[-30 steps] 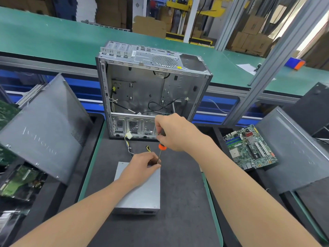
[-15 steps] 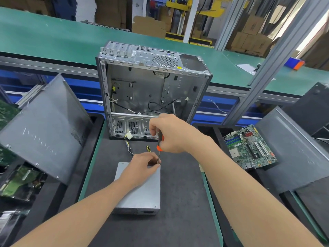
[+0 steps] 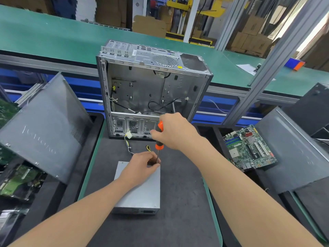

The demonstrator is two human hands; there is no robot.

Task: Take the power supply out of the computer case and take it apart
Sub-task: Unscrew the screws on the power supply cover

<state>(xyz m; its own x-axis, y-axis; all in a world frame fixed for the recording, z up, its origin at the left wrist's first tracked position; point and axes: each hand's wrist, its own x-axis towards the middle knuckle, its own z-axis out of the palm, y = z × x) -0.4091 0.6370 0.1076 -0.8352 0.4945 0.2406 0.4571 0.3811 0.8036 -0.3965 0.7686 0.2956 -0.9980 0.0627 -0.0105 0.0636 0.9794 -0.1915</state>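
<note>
1. On the dark tabletop (image 3: 181, 202), near the middle, lies the grey supply (image 3: 140, 189), flat on its broad side, out of the case (image 3: 153, 90) and just near of it.
2. The case stands upright at the far edge of the mat, its open side facing the camera; loose black cables lie inside it.
3. The left hand (image 3: 140, 166) rests on the far end of the supply, fingers curled together and pressed down on the metal by the far right corner.
4. The right hand (image 3: 175, 132) is clamped around a screwdriver (image 3: 159, 139) with an orange and black handle.
5. The screwdriver stands almost upright, its thin shaft running down to the far right corner of the supply, right beside the left fingers; the tip itself is hidden behind them.
6. A bundle of wires (image 3: 129, 147) runs from the far end of the supply toward the case and ends in a white plug (image 3: 128, 135) lying just before the case's lower grille.
7. A yellow wire loop (image 3: 148, 148) shows between the two hands.
8. To the left a grey panel (image 3: 42, 129) leans tilted over a bin that holds green boards.
9. To the right a green motherboard (image 3: 249, 148) lies flat, well apart from the supply, beside another grey panel (image 3: 293, 154).
10. Behind the case runs a green conveyor (image 3: 53, 36), with cardboard boxes stacked beyond it.
</note>
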